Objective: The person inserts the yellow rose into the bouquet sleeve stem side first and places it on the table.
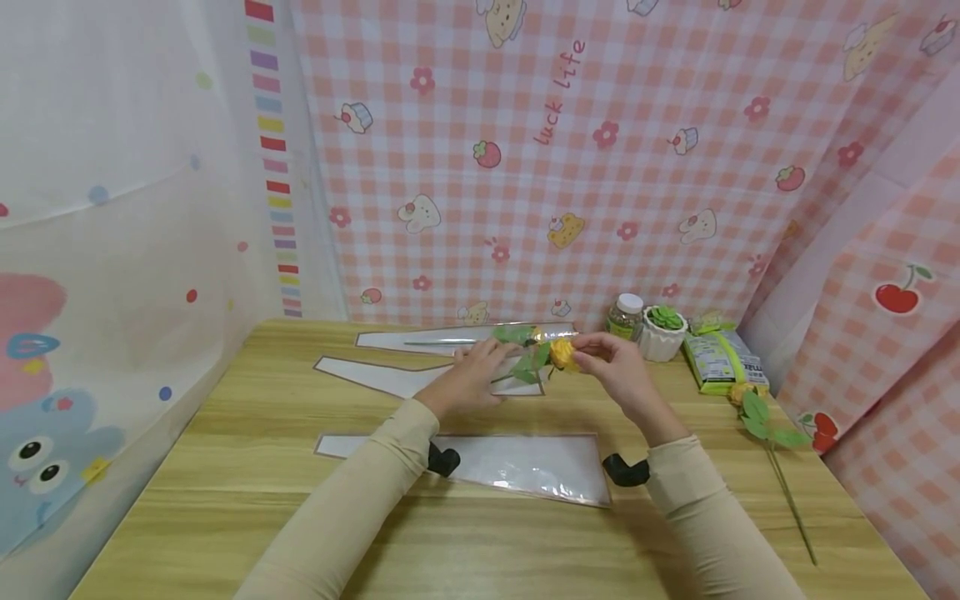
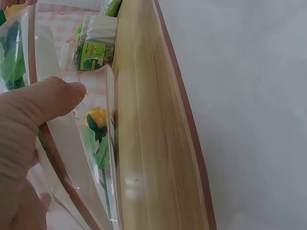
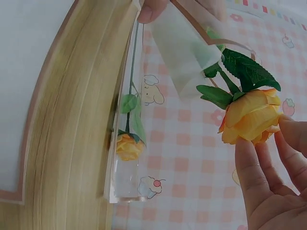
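A yellow artificial rose (image 1: 562,355) with green leaves lies partly in a flower sleeve (image 1: 378,377), its bloom sticking out of the wide end. My left hand (image 1: 474,377) grips this sleeve, with the thumb (image 2: 60,98) across its face in the left wrist view. At the bloom, my right hand (image 3: 280,199) pinches the petals between thumb and fingertips. Behind lies a second sleeve (image 1: 381,340), and a yellow rose (image 3: 128,146) is fully inside it. Closer to me, a third sleeve (image 1: 532,467) lies flat beneath my forearms.
Another yellow rose (image 1: 777,471) with a long stem lies along the table's right side. At the back right stand a white-lidded jar (image 1: 626,317) and a succulent in a white pot (image 1: 662,337), beside a green packet (image 1: 722,360). A checked cloth (image 1: 465,192) hangs behind the table.
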`<state>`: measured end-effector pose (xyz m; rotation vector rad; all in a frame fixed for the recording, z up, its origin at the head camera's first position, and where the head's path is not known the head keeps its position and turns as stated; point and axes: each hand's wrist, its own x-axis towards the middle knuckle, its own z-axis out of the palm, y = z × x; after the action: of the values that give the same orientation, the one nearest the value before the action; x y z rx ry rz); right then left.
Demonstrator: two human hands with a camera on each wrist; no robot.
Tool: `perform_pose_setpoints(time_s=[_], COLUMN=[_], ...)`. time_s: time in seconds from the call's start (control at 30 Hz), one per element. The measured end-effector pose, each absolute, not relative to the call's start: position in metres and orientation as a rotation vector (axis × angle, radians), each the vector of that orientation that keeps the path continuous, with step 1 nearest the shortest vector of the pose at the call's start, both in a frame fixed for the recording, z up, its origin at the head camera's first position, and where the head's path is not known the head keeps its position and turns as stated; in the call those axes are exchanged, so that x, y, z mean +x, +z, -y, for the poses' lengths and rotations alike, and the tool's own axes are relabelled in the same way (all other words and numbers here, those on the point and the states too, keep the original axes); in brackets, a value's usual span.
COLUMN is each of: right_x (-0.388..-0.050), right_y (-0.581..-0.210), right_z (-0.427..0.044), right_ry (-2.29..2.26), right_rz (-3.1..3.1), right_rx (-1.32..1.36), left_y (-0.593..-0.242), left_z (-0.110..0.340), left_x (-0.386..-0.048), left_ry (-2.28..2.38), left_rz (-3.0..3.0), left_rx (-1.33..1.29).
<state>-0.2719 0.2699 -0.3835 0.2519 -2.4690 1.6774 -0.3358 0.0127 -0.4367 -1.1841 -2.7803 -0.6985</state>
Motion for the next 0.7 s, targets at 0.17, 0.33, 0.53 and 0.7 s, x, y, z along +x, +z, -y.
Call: perform_pose_setpoints(time_s=[0.17, 0.33, 0.53, 0.7], right_x=[-0.271, -0.271, -0.271, -0.27], right_y=[-0.386, -0.388, -0.389, -0.39], right_z=[-0.266, -0.262, -0.256, -0.252], right_ry=[1.68, 1.65, 1.626, 1.579], right_rz=[2.448, 2.441, 2.429, 2.445], right_rx=[0.252, 0.25, 0.228, 0.206], left_y=[-0.434, -0.432, -0.434, -0.435], left_z=[-0.013, -0.013, -0.015, -0.016], left_x=[-0.334, -0.334, -0.337, -0.338], left_ry=[-0.7, -0.715, -0.693, -0.685], left_rz=[2.781, 2.791, 2.779, 2.767], left_rx=[-1.188, -1.188, -1.176, -1.171])
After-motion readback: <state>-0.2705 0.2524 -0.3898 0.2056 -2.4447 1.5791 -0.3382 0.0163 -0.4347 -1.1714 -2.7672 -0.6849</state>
